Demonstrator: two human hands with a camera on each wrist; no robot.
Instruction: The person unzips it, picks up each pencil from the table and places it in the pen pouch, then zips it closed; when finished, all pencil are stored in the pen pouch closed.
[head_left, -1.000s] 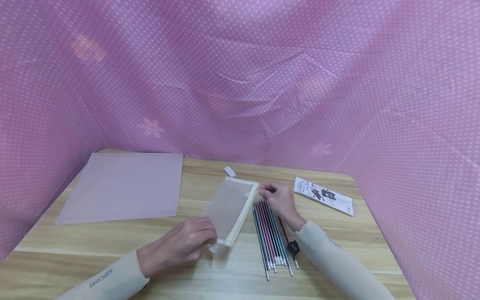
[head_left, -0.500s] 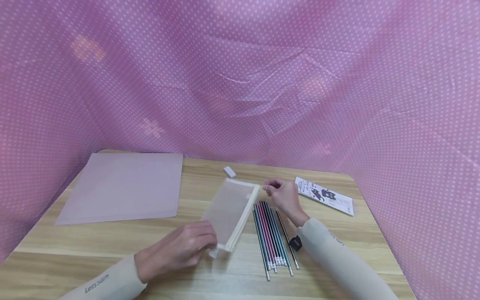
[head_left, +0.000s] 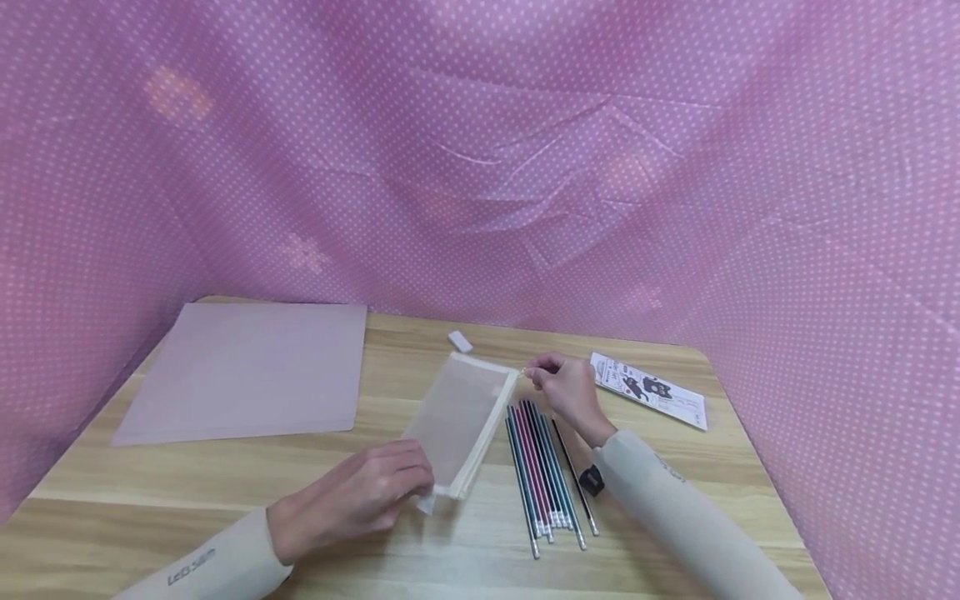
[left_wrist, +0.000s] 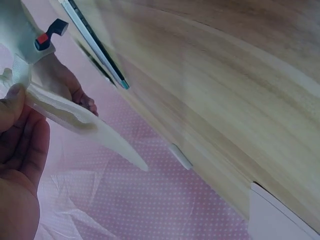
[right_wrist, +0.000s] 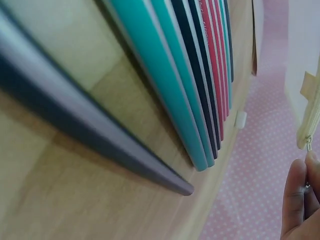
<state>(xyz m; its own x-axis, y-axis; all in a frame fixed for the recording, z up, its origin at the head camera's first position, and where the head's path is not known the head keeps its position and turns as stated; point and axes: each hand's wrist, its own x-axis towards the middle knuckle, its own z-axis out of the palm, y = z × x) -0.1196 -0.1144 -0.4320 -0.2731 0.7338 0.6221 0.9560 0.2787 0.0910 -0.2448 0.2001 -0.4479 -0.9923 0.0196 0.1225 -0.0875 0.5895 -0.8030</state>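
Observation:
A translucent, cream-edged zip pouch is held tilted in the middle of the head view. My left hand pinches its near end between thumb and fingers, beside a small tab. At the far corner, my right hand pinches the zipper pull; the right wrist view shows this metal zipper pull at the end of the zip. Just right of the pouch lie several teal, black and red pencils side by side, with a single dark pencil apart from them, below my right forearm.
A small white eraser lies behind the pouch. Farther right is a flat white packet with black cat drawings. A pale rectangular mat covers the table's back left. Pink dotted cloth hangs around the wooden table.
My right hand has moved slightly right with the zipper pull, and more of the lone dark pencil shows. My left hand has stayed nearly still on the pouch's near end.

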